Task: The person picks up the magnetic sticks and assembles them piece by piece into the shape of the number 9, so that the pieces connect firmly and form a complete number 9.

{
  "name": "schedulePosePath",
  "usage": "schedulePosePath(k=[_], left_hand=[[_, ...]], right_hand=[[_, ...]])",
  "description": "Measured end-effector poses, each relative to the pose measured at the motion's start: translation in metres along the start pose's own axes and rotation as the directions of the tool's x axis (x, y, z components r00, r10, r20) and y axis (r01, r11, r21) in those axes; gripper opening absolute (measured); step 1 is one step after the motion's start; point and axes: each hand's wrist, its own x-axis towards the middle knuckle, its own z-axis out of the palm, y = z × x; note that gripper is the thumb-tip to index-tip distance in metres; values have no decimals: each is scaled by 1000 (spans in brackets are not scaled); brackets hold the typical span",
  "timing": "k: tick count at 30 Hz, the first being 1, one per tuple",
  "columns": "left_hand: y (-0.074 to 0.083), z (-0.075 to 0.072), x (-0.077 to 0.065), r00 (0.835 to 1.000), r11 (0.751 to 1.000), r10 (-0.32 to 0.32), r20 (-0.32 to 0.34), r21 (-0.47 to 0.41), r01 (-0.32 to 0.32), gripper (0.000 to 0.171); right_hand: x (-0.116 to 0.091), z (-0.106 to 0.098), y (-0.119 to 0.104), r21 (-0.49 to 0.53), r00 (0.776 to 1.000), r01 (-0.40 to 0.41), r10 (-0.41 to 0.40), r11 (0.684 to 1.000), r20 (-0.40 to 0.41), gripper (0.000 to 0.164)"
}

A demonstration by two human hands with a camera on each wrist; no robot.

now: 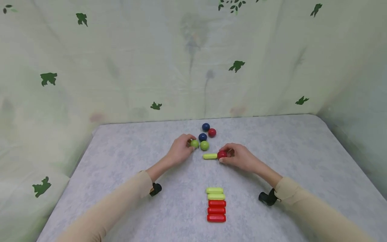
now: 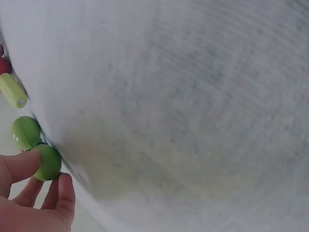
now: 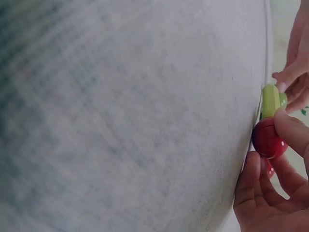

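In the head view my left hand [image 1: 180, 148] pinches a green ball [image 1: 194, 144] between thumb and fingers. A second green ball [image 1: 204, 145] lies just right of it; in the left wrist view the held ball [image 2: 49, 163] and its neighbour [image 2: 26, 132] look close together. My right hand [image 1: 241, 157] holds a red ball [image 1: 222, 154] by its thumb and fingertips, on the tabletop. Against that ball's left side lies a yellow-green faceted stick [image 1: 210, 156]. The right wrist view shows the red ball [image 3: 269, 138] at the end of the stick [image 3: 271, 101].
Behind the green balls sit two blue balls, the nearer one [image 1: 202, 137] and the farther one [image 1: 206, 127], with another red ball [image 1: 212, 132] beside them. Closer to me, two yellow-green sticks [image 1: 215, 194] and three red sticks [image 1: 216, 210] form a column. A patterned curtain [image 1: 193, 67] hangs behind the table.
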Motion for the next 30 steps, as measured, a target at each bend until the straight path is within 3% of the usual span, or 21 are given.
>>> schedulePosePath(k=[3,9,16,30], left_hand=[[-4,-3,-3,999,999,-1,44,-43,3,31],[-3,0,-13,989,994,68,131,-98,-55,30],[-2,6,-20,991,981,79,104,-183,-59,30],[-3,11,-24,994,976,52,101,-218,-29,31]], right_hand=[[2,0,1,13,1000,2,-2,1000,13,33],[3,-1,5,18,999,4,-4,1000,35,31],[5,-2,5,31,999,13,-14,999,42,30],[9,-6,6,7,996,25,-25,1000,91,31]])
